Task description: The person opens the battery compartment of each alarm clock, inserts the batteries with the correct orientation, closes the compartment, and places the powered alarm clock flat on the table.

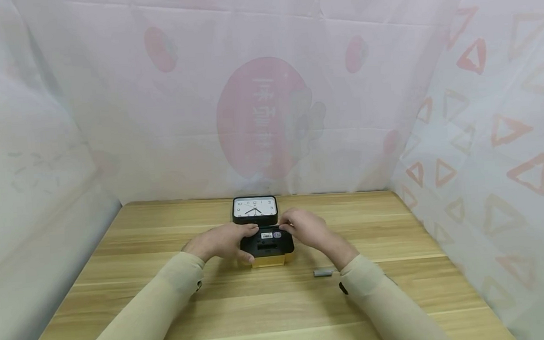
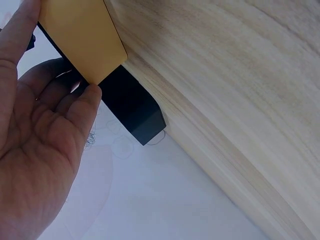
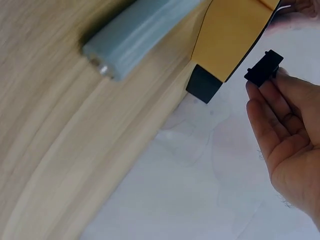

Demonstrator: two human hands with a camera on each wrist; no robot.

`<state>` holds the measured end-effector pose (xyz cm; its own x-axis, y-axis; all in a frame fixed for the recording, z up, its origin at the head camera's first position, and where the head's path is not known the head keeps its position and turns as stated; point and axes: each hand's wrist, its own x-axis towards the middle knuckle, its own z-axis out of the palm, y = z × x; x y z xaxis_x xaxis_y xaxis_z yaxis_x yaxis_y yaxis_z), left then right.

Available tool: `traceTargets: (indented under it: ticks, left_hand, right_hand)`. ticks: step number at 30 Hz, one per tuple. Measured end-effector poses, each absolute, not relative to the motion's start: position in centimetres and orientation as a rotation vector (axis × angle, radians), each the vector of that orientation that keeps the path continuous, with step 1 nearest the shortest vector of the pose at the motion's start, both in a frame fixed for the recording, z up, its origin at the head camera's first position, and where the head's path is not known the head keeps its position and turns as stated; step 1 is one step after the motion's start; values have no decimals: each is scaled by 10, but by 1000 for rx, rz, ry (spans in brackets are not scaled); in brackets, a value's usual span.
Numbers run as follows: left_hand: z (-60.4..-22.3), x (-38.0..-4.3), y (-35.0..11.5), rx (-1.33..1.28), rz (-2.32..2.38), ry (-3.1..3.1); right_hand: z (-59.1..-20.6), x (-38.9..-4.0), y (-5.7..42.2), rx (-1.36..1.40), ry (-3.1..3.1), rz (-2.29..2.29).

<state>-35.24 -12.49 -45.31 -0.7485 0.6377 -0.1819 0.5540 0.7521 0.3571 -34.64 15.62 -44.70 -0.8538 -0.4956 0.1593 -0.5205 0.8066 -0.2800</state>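
A yellow-sided clock [image 1: 269, 261] lies with its black back, which bears a white label and a slot, turned up; its front is hidden. My left hand [image 1: 225, 242] grips this clock by its left edge, and the left wrist view shows the fingers against its yellow side [image 2: 87, 42]. Between the thumb and fingers of my right hand [image 1: 306, 228] is a small black battery cover [image 3: 264, 68], pinched near the clock's far right corner. In the right wrist view the cover is apart from the clock.
Just behind stands a black clock [image 1: 254, 208] with a white face. A grey battery [image 1: 322, 273] lies on the wooden table [image 1: 244, 319], near the right forearm. White printed sheets [image 1: 178, 118] hang at the table's back and sides.
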Motion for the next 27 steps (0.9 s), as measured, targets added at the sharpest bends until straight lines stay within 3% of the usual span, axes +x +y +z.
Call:
traceTargets:
  ticks: [27]
  left_hand:
    - [-455, -351, -126, 923, 428, 2658]
  right_hand:
    - [-463, -367, 210, 614, -2952, 509]
